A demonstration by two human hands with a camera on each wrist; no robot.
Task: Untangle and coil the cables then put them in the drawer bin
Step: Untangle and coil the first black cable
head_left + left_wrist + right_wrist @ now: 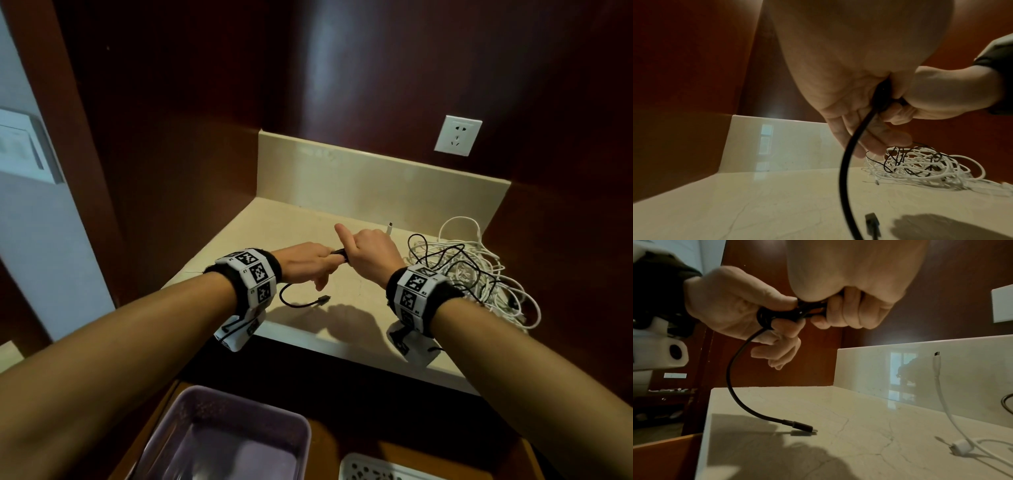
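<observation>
Both hands meet above the beige countertop (pixel 274 226) on one black cable (pixel 294 303). My left hand (pixel 310 262) pinches a small coil of it between thumb and fingers (pixel 777 324). My right hand (pixel 368 255) is fisted round the same coil (pixel 793 311), its forefinger sticking up. The cable's loose end hangs down from the left hand, and its plug (pixel 803 428) lies on the counter. A tangled heap of white and black cables (pixel 476 274) sits at the right of the counter, behind my right wrist. A purple bin (pixel 219 438) lies in the open drawer below.
A white wall socket (pixel 458 135) is on the dark wood back panel. A white cable end (pixel 937 368) sticks up near the backsplash, with a white plug (pixel 960 447) lying on the counter. A white perforated tray (pixel 376 469) sits right of the purple bin.
</observation>
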